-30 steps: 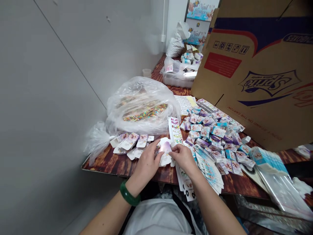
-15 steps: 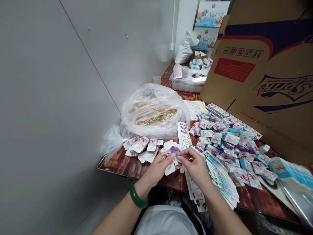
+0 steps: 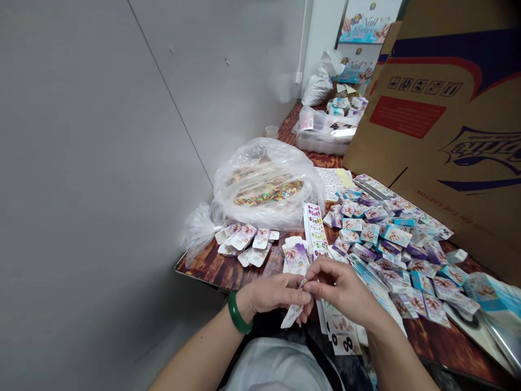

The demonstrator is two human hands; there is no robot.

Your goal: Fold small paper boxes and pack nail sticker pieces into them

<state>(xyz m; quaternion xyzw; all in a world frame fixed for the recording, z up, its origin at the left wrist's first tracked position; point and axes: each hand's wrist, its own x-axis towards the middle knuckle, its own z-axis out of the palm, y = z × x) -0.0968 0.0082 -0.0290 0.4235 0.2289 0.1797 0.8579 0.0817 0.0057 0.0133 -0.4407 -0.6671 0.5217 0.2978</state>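
Note:
My left hand [image 3: 272,297], with a green bangle [image 3: 237,313] on its wrist, is closed around a small flat cardboard packet [image 3: 293,313] at the table's near edge. My right hand [image 3: 344,290] pinches the top of the same packet from the right. Just beyond my fingers lie more flat purple-and-white packets [image 3: 296,254] and a strip of nail stickers [image 3: 315,229]. A fanned stack of sticker cards [image 3: 376,282] lies under my right wrist.
A clear plastic bag [image 3: 264,187] of glittery sheets sits at the left of the wooden table [image 3: 211,269]. Several small folded boxes [image 3: 386,233] cover the right side. A big Sprite carton [image 3: 448,136] stands behind them, with a plastic tub [image 3: 319,142] at the far end. A grey wall runs on the left.
Both hands have drawn back from the pile toward me, lifting one packet off the table to its near edge. The view has shifted left.

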